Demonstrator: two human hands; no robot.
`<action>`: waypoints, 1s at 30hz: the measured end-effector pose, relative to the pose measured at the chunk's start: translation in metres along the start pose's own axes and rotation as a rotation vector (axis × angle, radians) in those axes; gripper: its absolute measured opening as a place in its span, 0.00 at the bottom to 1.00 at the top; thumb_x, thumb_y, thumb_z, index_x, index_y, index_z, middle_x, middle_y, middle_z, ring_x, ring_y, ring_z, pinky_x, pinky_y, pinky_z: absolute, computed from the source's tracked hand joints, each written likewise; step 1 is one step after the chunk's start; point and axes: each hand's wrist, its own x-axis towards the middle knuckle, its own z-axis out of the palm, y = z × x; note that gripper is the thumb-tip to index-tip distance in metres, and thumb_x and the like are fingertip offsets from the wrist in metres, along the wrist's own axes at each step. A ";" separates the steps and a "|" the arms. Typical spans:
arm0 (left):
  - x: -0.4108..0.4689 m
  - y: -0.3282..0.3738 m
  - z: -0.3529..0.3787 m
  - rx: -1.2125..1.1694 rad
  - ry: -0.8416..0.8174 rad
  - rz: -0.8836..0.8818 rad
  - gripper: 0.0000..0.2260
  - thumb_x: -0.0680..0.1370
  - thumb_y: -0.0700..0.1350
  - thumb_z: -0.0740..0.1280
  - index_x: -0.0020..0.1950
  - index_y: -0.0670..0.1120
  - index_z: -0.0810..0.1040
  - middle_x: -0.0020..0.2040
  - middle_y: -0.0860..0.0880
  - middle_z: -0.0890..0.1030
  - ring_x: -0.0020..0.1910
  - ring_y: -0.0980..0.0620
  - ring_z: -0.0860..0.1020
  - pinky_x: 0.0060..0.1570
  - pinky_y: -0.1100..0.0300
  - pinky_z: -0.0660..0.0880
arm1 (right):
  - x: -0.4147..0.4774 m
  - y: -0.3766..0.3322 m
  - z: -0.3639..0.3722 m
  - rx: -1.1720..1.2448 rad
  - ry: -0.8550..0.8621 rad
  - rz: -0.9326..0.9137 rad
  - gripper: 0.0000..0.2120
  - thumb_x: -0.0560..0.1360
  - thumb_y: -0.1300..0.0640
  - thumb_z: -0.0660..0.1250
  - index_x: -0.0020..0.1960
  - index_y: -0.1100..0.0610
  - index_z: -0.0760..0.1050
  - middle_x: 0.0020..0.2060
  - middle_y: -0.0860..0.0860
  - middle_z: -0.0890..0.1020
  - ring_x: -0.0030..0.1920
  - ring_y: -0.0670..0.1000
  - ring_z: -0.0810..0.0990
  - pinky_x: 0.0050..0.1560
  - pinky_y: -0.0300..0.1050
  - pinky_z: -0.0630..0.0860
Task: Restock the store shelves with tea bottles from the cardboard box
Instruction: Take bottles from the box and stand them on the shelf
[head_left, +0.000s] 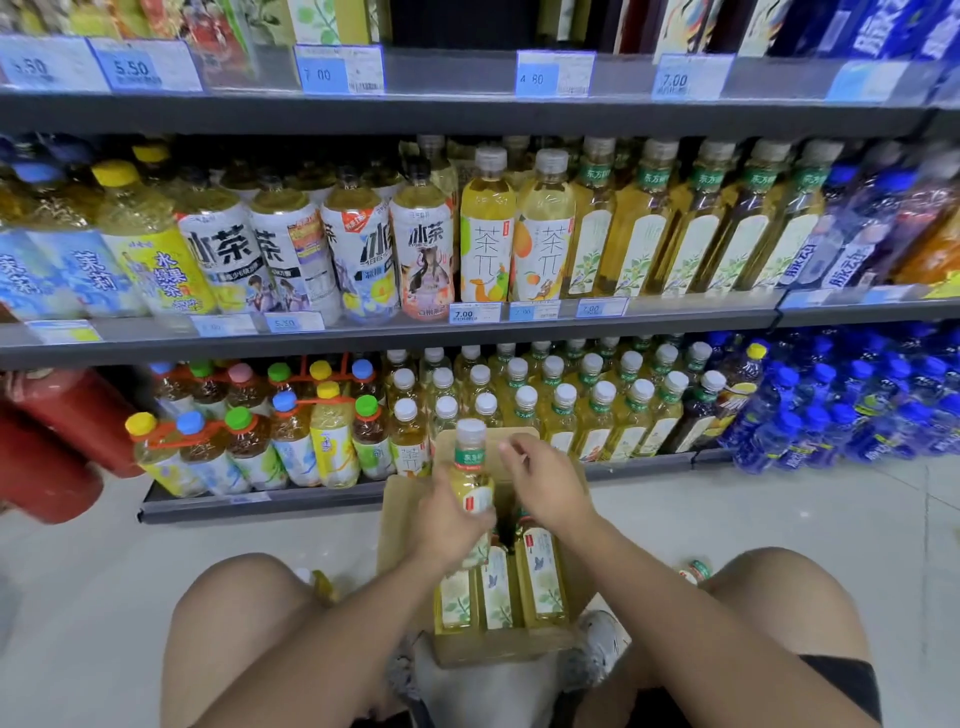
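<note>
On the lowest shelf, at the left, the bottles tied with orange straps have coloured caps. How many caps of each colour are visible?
Yellow caps: 3
Blue caps: 4
Green caps: 4
Pink caps: 1
Total: 12 caps visible

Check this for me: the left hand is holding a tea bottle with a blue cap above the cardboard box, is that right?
Not quite. The cap is white, not blue. The head view shows the left hand holding the tea bottle with a white cap above the cardboard box.
</note>
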 end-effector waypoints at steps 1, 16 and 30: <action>0.006 -0.001 -0.009 -0.002 0.014 0.014 0.35 0.68 0.52 0.78 0.69 0.50 0.63 0.46 0.53 0.81 0.38 0.57 0.80 0.31 0.62 0.74 | 0.002 0.006 -0.001 -0.063 0.029 0.046 0.14 0.81 0.46 0.59 0.50 0.53 0.77 0.43 0.47 0.82 0.43 0.49 0.81 0.41 0.45 0.75; 0.041 -0.042 -0.039 -0.052 -0.014 0.049 0.34 0.65 0.57 0.79 0.64 0.58 0.64 0.52 0.57 0.81 0.47 0.59 0.81 0.47 0.55 0.81 | 0.009 0.052 0.119 -0.594 -0.329 0.609 0.27 0.79 0.55 0.56 0.77 0.57 0.54 0.69 0.58 0.72 0.69 0.60 0.65 0.68 0.55 0.62; 0.009 0.013 -0.084 -0.102 0.028 0.160 0.31 0.70 0.47 0.79 0.64 0.53 0.63 0.47 0.60 0.78 0.43 0.67 0.76 0.36 0.72 0.70 | -0.011 0.001 0.042 -0.216 -0.071 0.305 0.19 0.79 0.47 0.64 0.63 0.60 0.71 0.62 0.56 0.71 0.55 0.58 0.80 0.55 0.50 0.76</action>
